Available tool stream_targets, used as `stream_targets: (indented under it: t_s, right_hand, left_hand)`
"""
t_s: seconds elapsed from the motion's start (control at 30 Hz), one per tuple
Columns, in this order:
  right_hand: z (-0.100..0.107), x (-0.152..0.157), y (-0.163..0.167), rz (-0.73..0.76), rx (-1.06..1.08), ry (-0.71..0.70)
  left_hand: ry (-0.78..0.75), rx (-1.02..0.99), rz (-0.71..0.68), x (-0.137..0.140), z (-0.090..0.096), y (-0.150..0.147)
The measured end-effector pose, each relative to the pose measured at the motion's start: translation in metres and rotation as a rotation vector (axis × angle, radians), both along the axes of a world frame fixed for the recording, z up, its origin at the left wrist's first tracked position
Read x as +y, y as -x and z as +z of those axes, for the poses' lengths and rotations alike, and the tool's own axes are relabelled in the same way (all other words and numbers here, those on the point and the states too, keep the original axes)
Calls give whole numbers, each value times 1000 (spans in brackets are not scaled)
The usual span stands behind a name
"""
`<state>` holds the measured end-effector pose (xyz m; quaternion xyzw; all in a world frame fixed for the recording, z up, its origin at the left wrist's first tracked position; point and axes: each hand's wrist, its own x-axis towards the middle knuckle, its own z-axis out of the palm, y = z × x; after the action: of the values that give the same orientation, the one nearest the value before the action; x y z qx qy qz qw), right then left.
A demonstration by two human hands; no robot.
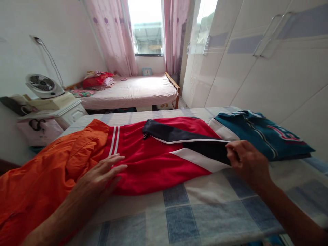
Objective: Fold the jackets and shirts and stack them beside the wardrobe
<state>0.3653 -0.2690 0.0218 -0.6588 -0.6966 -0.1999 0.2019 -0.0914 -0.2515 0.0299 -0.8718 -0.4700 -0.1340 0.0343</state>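
A red jacket [151,174] with white and black panels lies spread on the bed. My right hand [247,164] pinches the white-edged border of its black part, close to the jacket's right end. A dark sleeve-like strip [164,131] of the garment runs across the red cloth. At the striped left end of the jacket, my left hand [102,176] rests with fingers stretched out, holding nothing. Orange clothing [64,157] lies beside and partly under my left arm. Right of the red jacket is a folded teal zip-up jacket [263,133].
Blue-and-white checked bedding [179,218] covers the near bed. Beyond it stands a second bed [133,89] with pink bedding. White wardrobes [230,75] line the right side. On the left, a fan [42,85] sits above a white cabinet [73,112].
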Motion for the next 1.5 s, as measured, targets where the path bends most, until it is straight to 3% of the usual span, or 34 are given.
stream_targets:
  t_s: [0.1,0.2,0.27,0.37,0.5,0.67,0.8,0.9,1.0,1.07,1.17,1.27,1.4,1.5]
  right_hand:
    - [-17,1,7,232,144,212]
    - [-40,13,-1,158,254,245]
    - [-51,20,-8,100,292,206]
    - [-57,23,-12,92,258,176]
    - [-57,20,-8,95,233,152]
    - [-59,21,-10,93,271,159]
    - [-61,22,-11,81,307,178]
    - [-60,21,-10,70,338,188]
    - [-58,20,-10,97,372,177]
    - [-57,20,-9,124,408,171]
    - [-51,19,-8,100,520,197]
    - [-41,16,-6,18,676,276]
    - [-31,20,-7,-113,890,360]
    - [-28,30,-7,-199,984,359]
  left_hand:
    - [16,70,-87,-6,-31,1]
    - [82,128,-24,-1,-53,13]
    - [176,121,-6,6,-49,15]
    - [249,37,98,25,-23,2]
    - [92,-11,172,70,4,-40]
    - [-114,39,150,135,-6,-87]
    - [-57,-42,261,159,-7,-102]
    - [-39,-158,313,153,13,-98]
    - [-263,-316,231,125,35,-80]
    - [-433,-333,136,100,40,-60]
    - [-505,-123,-21,63,26,-27]
    - [-402,61,-82,40,-5,0]
    - [-228,63,6,34,-29,9]
    - [-118,30,94,37,-21,0]
